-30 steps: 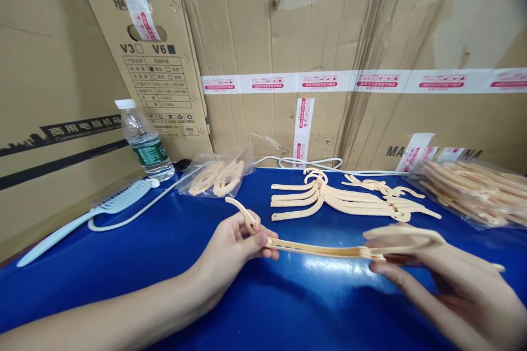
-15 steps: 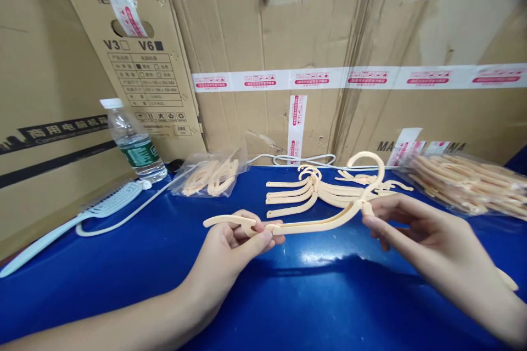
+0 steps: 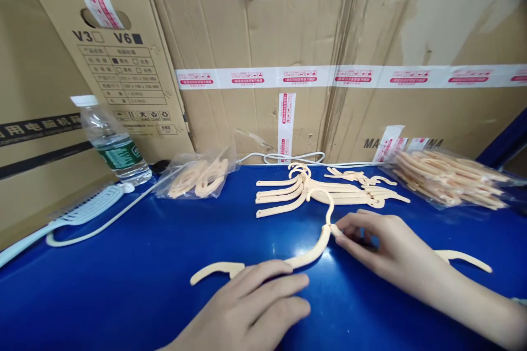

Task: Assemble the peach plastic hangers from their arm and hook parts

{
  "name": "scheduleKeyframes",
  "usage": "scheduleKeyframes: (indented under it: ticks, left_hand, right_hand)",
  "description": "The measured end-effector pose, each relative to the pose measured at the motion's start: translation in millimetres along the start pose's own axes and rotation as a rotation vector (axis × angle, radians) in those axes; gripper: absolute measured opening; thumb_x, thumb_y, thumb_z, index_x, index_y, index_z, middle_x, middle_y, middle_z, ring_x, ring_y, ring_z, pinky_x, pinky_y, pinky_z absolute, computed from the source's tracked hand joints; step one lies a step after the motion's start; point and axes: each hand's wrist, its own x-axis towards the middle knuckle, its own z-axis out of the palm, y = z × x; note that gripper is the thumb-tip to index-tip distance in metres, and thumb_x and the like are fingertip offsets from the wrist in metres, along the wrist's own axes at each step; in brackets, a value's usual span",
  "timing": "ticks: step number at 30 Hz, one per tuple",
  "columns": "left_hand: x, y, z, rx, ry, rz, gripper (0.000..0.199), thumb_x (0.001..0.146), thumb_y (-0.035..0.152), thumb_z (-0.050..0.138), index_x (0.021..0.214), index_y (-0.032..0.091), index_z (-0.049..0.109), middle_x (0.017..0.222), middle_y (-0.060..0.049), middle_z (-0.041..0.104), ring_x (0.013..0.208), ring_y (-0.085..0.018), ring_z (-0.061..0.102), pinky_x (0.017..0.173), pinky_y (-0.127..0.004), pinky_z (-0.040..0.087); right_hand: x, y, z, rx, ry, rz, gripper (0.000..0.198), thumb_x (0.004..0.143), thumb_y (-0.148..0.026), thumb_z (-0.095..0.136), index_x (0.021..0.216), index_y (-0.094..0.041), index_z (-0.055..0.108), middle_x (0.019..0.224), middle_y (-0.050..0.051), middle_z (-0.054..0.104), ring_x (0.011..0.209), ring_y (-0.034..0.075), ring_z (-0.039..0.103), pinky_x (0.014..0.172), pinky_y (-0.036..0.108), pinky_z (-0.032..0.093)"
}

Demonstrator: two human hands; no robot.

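A cream plastic folding clothes hanger (image 3: pixel 315 252) lies low over the blue table, its hook pointing up and away from me. My left hand (image 3: pixel 251 301) rests palm down across its left arm, fingers stretched out and apart, the thumb hidden underneath. The arm's curved end piece (image 3: pixel 216 270) sticks out to the left of that hand. Just below the hook, my right hand (image 3: pixel 379 241) pinches the short right part of the hanger between thumb and fingertips. Another curved end piece (image 3: pixel 465 258) shows on the table behind my right forearm.
Several stacked hangers (image 3: pixel 284 192) lie ahead, with loose hook pieces (image 3: pixel 349 175) behind. Bagged parts lie at left (image 3: pixel 197 178) and right (image 3: pixel 448 178). A water bottle (image 3: pixel 119 151), hairbrush (image 3: pixel 94 205) and white cable (image 3: pixel 111 227) are at left. Cardboard (image 3: pixel 255 22) walls the back.
The hanger has come down and nearer to me. My left hand has gone from pinching its arm to lying over it with fingers extended. My right hand keeps its pinch near the hook.
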Motion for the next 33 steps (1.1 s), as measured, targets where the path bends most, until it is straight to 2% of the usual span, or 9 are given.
scheduleKeyframes:
  ticks: [6, 9, 11, 14, 16, 21, 24, 28, 33]
  left_hand:
    - [-7.4, -12.1, 10.5, 0.403, -0.092, 0.073, 0.060, 0.096, 0.047, 0.048, 0.151, 0.028, 0.032, 0.145, -0.009, 0.051, 0.130, -0.034, 0.049, 0.110, -0.047, 0.036]
    - [-6.5, -10.7, 9.5, 0.500, -0.078, 0.111, 0.063, 0.096, 0.051, 0.046, 0.151, 0.025, 0.031, 0.148, -0.012, 0.047, 0.127, -0.035, 0.052, 0.108, -0.046, 0.038]
    - [-3.2, -6.5, 4.7, 0.541, -0.069, 0.108, 0.060, 0.096, 0.049, 0.048, 0.149, 0.024, 0.036, 0.146, -0.013, 0.049, 0.125, -0.034, 0.054, 0.106, -0.045, 0.041]
    - [3.4, 1.6, -4.4, 0.596, -0.113, 0.071, 0.055, 0.095, 0.044, 0.053, 0.146, 0.026, 0.042, 0.141, -0.012, 0.055, 0.123, -0.032, 0.057, 0.103, -0.040, 0.045]
    - [6.4, 5.0, -8.1, 0.635, -0.136, 0.067, 0.055, 0.094, 0.046, 0.055, 0.144, 0.025, 0.046, 0.139, -0.012, 0.056, 0.122, -0.033, 0.058, 0.101, -0.038, 0.047]
    - [5.2, 0.7, -6.9, 0.605, -0.125, 0.055, 0.057, 0.092, 0.047, 0.058, 0.144, 0.026, 0.046, 0.141, -0.013, 0.053, 0.123, -0.035, 0.057, 0.103, -0.040, 0.046]
    - [4.4, -3.6, -7.3, 0.523, -0.092, 0.043, 0.067, 0.088, 0.052, 0.061, 0.148, 0.029, 0.039, 0.145, -0.012, 0.049, 0.127, -0.037, 0.052, 0.108, -0.047, 0.040]
    - [8.0, 1.1, -13.4, 0.510, -0.188, -0.045, 0.074, 0.086, 0.051, 0.063, 0.150, 0.025, 0.035, 0.151, -0.015, 0.038, 0.134, -0.042, 0.043, 0.110, -0.055, 0.033]
    - [13.1, 12.8, -19.0, 0.465, -0.136, -0.107, 0.072, 0.083, 0.052, 0.067, 0.146, 0.026, 0.042, 0.151, -0.014, 0.039, 0.135, -0.041, 0.041, 0.111, -0.057, 0.031]
  right_hand:
    - [-4.0, -0.5, 12.0, -0.057, 0.008, -0.072, 0.015, 0.093, -0.024, 0.050, 0.088, -0.019, 0.063, 0.084, 0.004, 0.062, 0.066, 0.015, 0.061, 0.056, 0.025, 0.049]
    - [-3.5, -0.4, 13.4, -0.109, 0.015, -0.106, 0.014, 0.094, -0.021, 0.048, 0.095, -0.019, 0.061, 0.092, 0.007, 0.063, 0.082, 0.020, 0.063, 0.069, 0.031, 0.054]
    - [-2.1, -0.9, 12.8, -0.178, 0.019, -0.157, 0.020, 0.095, -0.021, 0.046, 0.109, -0.018, 0.060, 0.107, 0.012, 0.063, 0.099, 0.024, 0.062, 0.083, 0.040, 0.054]
    - [0.8, -0.6, 11.7, -0.333, -0.026, -0.239, 0.041, 0.098, -0.031, 0.045, 0.136, -0.015, 0.049, 0.140, 0.018, 0.050, 0.131, 0.033, 0.044, 0.103, 0.054, 0.043]
    - [2.4, 1.0, 12.0, -0.407, -0.098, -0.265, 0.053, 0.100, -0.038, 0.042, 0.146, -0.014, 0.039, 0.153, 0.017, 0.036, 0.142, 0.035, 0.027, 0.110, 0.059, 0.033]
    - [6.9, 5.7, 16.2, -0.415, -0.199, -0.211, 0.061, 0.102, -0.048, 0.034, 0.152, -0.013, 0.029, 0.158, 0.015, 0.022, 0.145, 0.035, 0.017, 0.113, 0.060, 0.027]
    - [12.7, 5.4, 18.9, -0.413, -0.198, -0.178, 0.064, 0.101, -0.050, 0.032, 0.152, -0.011, 0.029, 0.157, 0.016, 0.022, 0.145, 0.035, 0.017, 0.114, 0.059, 0.025]
    - [20.3, 3.3, 20.1, -0.422, -0.211, -0.165, 0.067, 0.101, -0.052, 0.031, 0.152, -0.008, 0.028, 0.157, 0.017, 0.022, 0.145, 0.036, 0.017, 0.115, 0.059, 0.024]
    - [21.9, 4.8, 19.0, -0.408, -0.157, -0.206, 0.065, 0.100, -0.051, 0.034, 0.151, -0.010, 0.031, 0.155, 0.017, 0.030, 0.144, 0.036, 0.022, 0.113, 0.061, 0.026]
